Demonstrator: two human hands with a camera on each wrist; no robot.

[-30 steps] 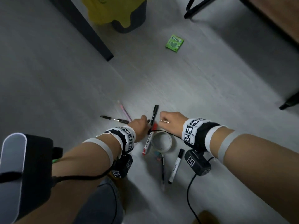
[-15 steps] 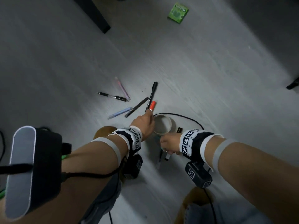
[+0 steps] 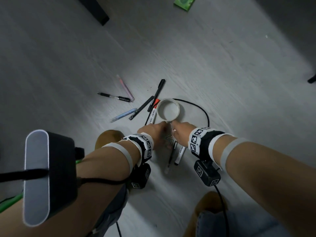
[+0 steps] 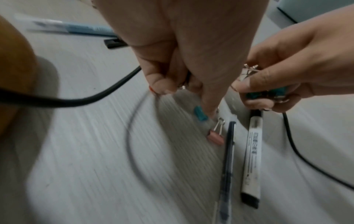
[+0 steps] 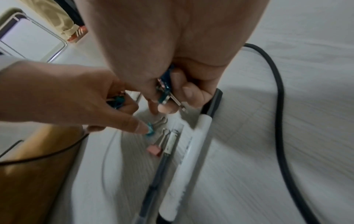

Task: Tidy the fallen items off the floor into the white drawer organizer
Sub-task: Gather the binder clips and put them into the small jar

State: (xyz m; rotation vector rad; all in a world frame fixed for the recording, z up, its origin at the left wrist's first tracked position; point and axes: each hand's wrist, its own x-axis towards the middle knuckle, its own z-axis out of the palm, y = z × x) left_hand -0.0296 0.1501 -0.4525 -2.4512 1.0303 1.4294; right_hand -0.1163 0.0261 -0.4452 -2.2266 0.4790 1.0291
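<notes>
My two hands meet on the floor just below a white tape roll (image 3: pixel 168 109). My left hand (image 4: pixel 191 87) keeps a teal binder clip (image 5: pixel 116 101) in its curled fingers, and its straight index finger touches another teal clip (image 4: pixel 200 115) on the floor. A pink binder clip (image 4: pixel 215 137) lies free beside it. My right hand (image 5: pixel 166 97) grips several teal binder clips (image 5: pixel 164 89). Under the hands lie a black pen (image 3: pixel 171 154) and a white marker (image 3: pixel 180 153). A white rimmed tray (image 5: pixel 28 34), perhaps the organizer, shows at the upper left of the right wrist view.
More pens lie above the hands: a red-capped marker (image 3: pixel 153 113), a black marker (image 3: pixel 157 93), a blue pen (image 3: pixel 124 114), a pink pen (image 3: pixel 125 87). A black cable (image 3: pixel 203 112) loops round the tape. A green packet (image 3: pixel 184 1) lies far off. My brown shoes (image 3: pixel 109 139) flank the spot.
My left hand has drawn back from the red-capped marker and joined the right hand below the tape roll. The head view has tipped down.
</notes>
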